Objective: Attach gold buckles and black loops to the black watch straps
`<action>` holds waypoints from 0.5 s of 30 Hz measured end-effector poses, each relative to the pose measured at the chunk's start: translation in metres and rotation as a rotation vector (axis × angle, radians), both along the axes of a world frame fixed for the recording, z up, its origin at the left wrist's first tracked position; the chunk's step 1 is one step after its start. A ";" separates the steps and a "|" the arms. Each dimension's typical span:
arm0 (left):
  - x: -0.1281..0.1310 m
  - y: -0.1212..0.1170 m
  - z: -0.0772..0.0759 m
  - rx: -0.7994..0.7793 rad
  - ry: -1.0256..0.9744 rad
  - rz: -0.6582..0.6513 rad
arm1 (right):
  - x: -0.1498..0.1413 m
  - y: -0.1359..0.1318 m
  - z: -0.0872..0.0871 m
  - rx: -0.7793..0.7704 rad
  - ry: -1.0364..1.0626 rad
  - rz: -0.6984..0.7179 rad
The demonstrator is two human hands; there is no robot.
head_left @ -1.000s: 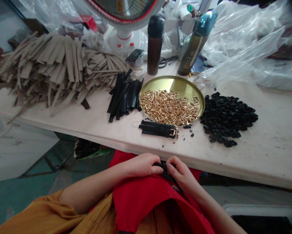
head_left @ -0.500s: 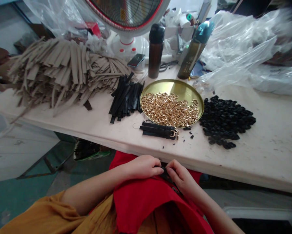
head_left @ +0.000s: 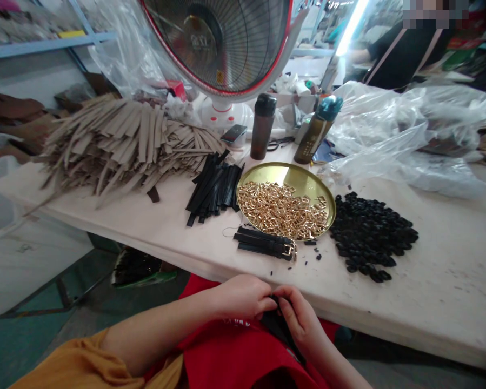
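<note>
Over the red apron [head_left: 226, 351], at the table's front edge, my left hand [head_left: 246, 297] and my right hand [head_left: 297, 313] meet fingertip to fingertip. Both pinch a black strap [head_left: 277, 327], whose lower part hangs down across my lap. Its top end is mostly covered by my fingers. Just beyond them on the table lie a few black straps [head_left: 259, 243] with gold buckles fitted at their right ends. Behind these, a round gold tray [head_left: 303, 173] bears a heap of loose gold buckles [head_left: 275, 208].
Left of the tray are plain black strips [head_left: 216, 186] and a big stack of beige strips [head_left: 121, 140]. A pile of small black loops [head_left: 372, 232] lies to the right. Two bottles [head_left: 263, 127], a fan [head_left: 222, 48] and plastic sheeting [head_left: 388, 129] stand behind. Another person [head_left: 408, 48] is at the far right.
The view has tilted upward, so the table sits lower in the picture and another person shows at the back. My hands stay together, and more of the strap shows below them.
</note>
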State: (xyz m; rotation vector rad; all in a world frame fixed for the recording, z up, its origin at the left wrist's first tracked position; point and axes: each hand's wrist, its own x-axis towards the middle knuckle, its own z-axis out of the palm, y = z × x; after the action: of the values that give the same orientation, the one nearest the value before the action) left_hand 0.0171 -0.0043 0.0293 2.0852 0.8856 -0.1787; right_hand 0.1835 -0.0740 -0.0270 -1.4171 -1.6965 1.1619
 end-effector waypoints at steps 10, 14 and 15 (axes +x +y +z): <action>0.001 0.059 -0.019 0.407 -0.025 0.104 | 0.012 0.074 0.000 0.210 -0.372 -0.040; -0.011 0.069 -0.036 0.741 0.072 0.108 | 0.028 0.087 -0.026 0.534 -0.684 -0.193; -0.013 0.070 -0.039 0.777 0.085 0.084 | 0.031 0.088 -0.037 0.587 -0.701 -0.205</action>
State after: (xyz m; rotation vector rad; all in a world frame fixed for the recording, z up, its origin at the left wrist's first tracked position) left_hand 0.0037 0.0653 -0.0096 2.7536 1.2249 0.1534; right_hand 0.2146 0.0140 -0.0643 -1.6342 -2.0401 -0.0040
